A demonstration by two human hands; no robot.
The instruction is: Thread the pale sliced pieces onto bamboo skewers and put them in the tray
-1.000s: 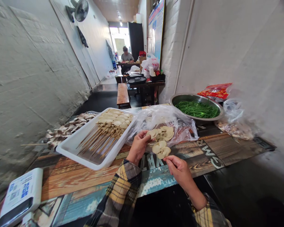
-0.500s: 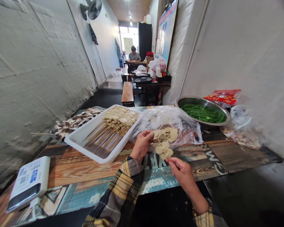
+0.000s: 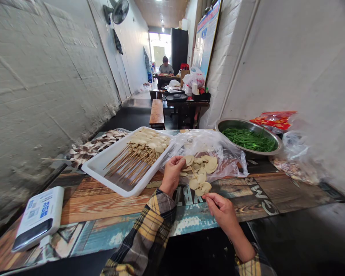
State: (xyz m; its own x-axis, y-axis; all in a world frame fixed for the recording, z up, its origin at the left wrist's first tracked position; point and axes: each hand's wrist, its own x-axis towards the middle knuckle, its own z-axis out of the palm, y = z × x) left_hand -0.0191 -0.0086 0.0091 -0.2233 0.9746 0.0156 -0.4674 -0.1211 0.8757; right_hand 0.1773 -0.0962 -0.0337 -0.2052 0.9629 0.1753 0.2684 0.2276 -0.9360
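Observation:
My left hand (image 3: 172,172) pinches the edge of a pale round slice (image 3: 189,160), of a food I cannot identify, beside a loose pile of such slices (image 3: 209,164) on a clear plastic bag (image 3: 232,153). My right hand (image 3: 222,211), fingers closed, holds a thin wooden skewer; most of its stick is hidden by the hand and food. Pale slices (image 3: 202,188) are threaded on it just above my right fingertips, and its tip points up toward the left hand. Left of both hands, a white tray (image 3: 96,174) holds rows of filled skewers (image 3: 149,140).
Mushroom pieces (image 3: 100,145) lie behind the tray. A steel bowl (image 3: 277,147) of green chives and a bag of pale pieces (image 3: 299,170) are on the right. A white payment device (image 3: 38,214) stands front left. Far back, a person (image 3: 166,68) sits at a table.
The whole view has shifted slightly. My left hand has drawn a little away from the pile with the slice, while my right hand keeps nearly the same place with the skewer.

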